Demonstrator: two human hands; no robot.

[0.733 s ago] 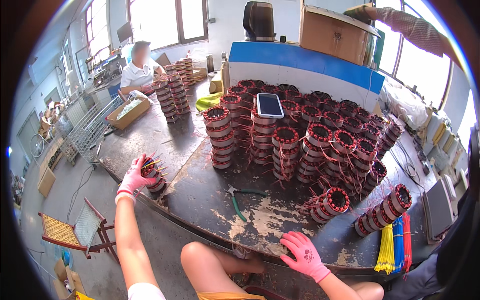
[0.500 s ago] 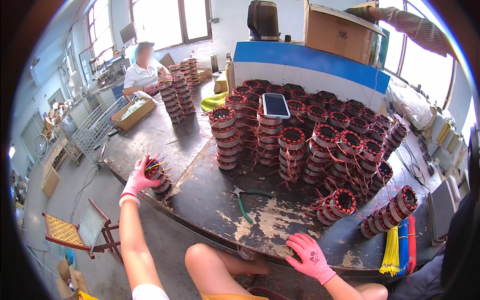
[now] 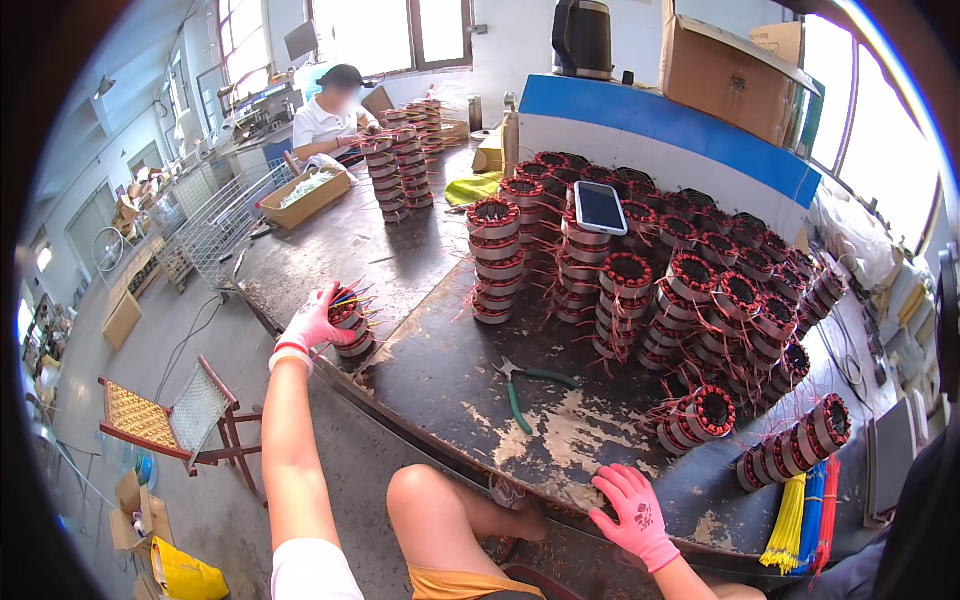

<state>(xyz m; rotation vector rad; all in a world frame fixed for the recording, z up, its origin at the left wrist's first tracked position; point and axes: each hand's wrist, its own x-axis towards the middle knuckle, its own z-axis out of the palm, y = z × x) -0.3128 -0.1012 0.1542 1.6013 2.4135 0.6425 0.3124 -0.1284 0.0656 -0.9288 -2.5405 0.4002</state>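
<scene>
My left hand, in a pink glove, is closed round the top ring of a short stack of motor stators at the table's left edge. Yellow and blue wires stick out of that top stator beside my fingers. My right hand, gloved too, lies with fingers outstretched on the worn front edge of the table and holds nothing. Between the hands lies a pair of green-handled cutting pliers, its jaws apart. A leaning row of stators lies beyond my right hand.
Many stator stacks fill the table's back right, with a phone on top. Bundles of yellow, blue and red wires hang at the right edge. Across the table sits a co-worker near a tray. A folding stool stands left.
The whole scene has shifted right in view. An arm over the cardboard box at upper right is gone. My left hand stays on the stator; my right hand still rests on the table edge.
</scene>
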